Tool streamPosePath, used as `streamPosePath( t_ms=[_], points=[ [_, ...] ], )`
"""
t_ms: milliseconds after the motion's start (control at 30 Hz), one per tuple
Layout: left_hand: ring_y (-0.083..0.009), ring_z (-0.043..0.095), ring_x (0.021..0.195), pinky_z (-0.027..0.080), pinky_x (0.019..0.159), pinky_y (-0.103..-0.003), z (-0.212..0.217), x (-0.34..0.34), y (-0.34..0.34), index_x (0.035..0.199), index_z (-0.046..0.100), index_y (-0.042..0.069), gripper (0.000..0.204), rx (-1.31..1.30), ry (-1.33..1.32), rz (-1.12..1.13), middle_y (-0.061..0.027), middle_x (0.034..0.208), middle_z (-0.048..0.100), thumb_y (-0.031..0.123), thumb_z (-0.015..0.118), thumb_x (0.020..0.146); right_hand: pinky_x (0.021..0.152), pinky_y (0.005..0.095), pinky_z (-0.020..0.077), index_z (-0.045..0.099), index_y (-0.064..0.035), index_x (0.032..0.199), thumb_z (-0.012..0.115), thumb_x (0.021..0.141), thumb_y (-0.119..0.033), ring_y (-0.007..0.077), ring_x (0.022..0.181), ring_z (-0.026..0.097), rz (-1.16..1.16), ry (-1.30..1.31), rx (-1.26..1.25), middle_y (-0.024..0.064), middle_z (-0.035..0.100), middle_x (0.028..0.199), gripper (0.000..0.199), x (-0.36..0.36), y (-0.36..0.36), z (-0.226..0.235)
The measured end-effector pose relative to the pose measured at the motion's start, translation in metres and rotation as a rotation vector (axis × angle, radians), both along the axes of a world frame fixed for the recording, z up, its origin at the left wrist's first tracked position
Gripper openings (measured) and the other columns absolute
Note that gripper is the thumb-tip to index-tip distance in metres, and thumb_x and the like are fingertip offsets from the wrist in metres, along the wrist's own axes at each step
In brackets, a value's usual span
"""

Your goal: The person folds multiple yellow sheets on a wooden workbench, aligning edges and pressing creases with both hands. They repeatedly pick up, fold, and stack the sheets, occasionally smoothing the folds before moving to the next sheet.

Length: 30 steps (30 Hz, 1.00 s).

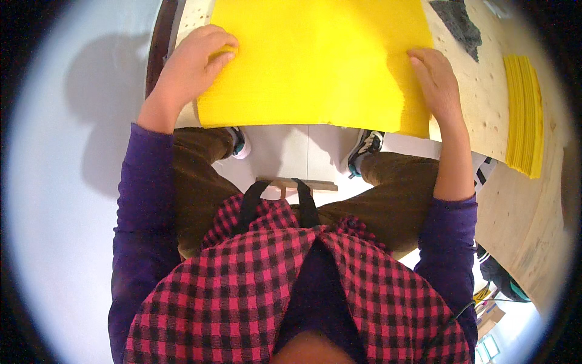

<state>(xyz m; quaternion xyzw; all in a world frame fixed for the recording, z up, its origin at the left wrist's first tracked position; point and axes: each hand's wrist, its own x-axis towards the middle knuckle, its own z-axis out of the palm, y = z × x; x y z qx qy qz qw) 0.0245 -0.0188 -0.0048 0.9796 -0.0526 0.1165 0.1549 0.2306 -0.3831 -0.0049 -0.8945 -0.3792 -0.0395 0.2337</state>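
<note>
Steady the yellow sheet (315, 73) at the near edge of the table (482, 103). With left hand (197, 60) and right hand (435, 82) at its left and right edges, thumb gaps narrow (cannot tell whether pinching), press evenly to avoid wrinkles.

Head-worn fisheye view — upright, facing steeply down, close above the checked garment (224, 297)

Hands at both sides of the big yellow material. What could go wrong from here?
Slipping: the yellow material reaches the front edge of the wooden table, so a pull toward the person might drag it off.
Skewing: the left hand and right hand are at opposite sides, so uneven movement could twist it.
</note>
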Motion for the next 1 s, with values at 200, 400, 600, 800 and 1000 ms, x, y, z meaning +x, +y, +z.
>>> streamPosePath(
  t_ms=[200,400,600,800,1000],
  points=[
    [-0.0317,0.056,0.103,0.045,0.092,-0.039,-0.001,0.001,0.011,0.102,0.063,0.004,0.016,0.024,-0.077,0.064,-0.0133,0.105,0.062,0.011,0.057,0.088,0.09,0.0379,0.0438,0.064,-0.0015,0.1,0.058,0.09,-0.023,0.0319,0.103,0.057,-0.092,-0.032,0.119,0.0151,0.064,0.105,0.025,0.001,0.005,0.006],
    [-0.0314,0.057,0.103,0.045,0.092,-0.037,-0.005,-0.002,0.012,0.103,0.063,0.004,0.017,-0.05,-0.037,0.0,-0.0135,0.105,0.062,0.011,0.056,0.089,0.09,0.0374,0.0443,0.065,-0.0024,0.101,0.058,0.09,-0.023,0.032,0.103,0.057,0.003,0.024,0.06,0.0154,0.063,0.106,0.024,-0.01,0.004,0.003],
    [-0.0318,0.058,0.1,0.046,0.089,-0.036,-0.006,-0.012,0.016,0.104,0.062,0.003,0.018,-0.138,-0.15,0.124,-0.0142,0.105,0.062,0.012,0.056,0.09,0.086,0.0347,0.0479,0.065,-0.005,0.107,0.056,0.092,-0.025,0.0256,0.102,0.06,-0.215,0.035,0.175,0.0135,0.063,0.108,0.026,0.002,-0.003,0.002],
    [-0.016,0.059,0.082,0.048,0.075,-0.028,-0.001,-0.071,-0.003,0.102,0.061,-0.001,0.019,-0.592,-0.118,0.538,-0.0081,0.089,0.063,0.014,0.056,0.092,0.088,0.0322,0.0477,0.064,-0.0078,0.114,0.056,0.093,-0.029,0.0225,0.1,0.062,-0.346,0.152,0.215,0.0111,0.063,0.114,0.031,-0.001,-0.029,0.001],
    [-0.013,0.058,0.07,0.048,0.062,-0.025,-0.005,-0.137,-0.075,0.105,0.057,0.002,0.022,-1.374,0.109,0.902,-0.006,0.085,0.062,0.02,0.056,0.093,0.093,0.0308,0.0445,0.065,-0.0075,0.113,0.056,0.093,-0.03,0.0209,0.107,0.059,-0.326,0.157,0.275,0.0108,0.063,0.115,0.031,0.001,-0.05,0.0]
  ],
)
